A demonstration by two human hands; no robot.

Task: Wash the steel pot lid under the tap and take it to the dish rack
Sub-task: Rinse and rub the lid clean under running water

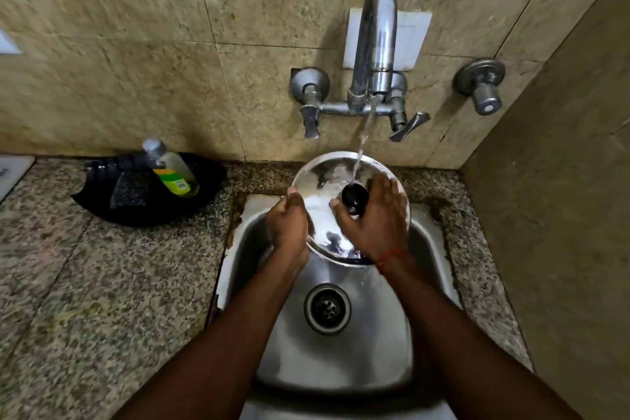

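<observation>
A round steel pot lid (324,177) with a black knob (354,198) is held tilted over the back of the steel sink (341,361). Water runs from the chrome tap (375,44) onto the lid near the knob. My left hand (288,225) grips the lid's left rim. My right hand (375,215) lies over the lid's right side, fingers curled around the knob. The lid's lower right part is hidden by my right hand.
A black tray (143,208) on the granite counter (102,283) at the left holds a dish-soap bottle (172,169) and a scrub pad (129,191). Tiled walls close the back and right. Tap levers (407,126) stick out below the spout. The drain (327,309) sits mid-sink.
</observation>
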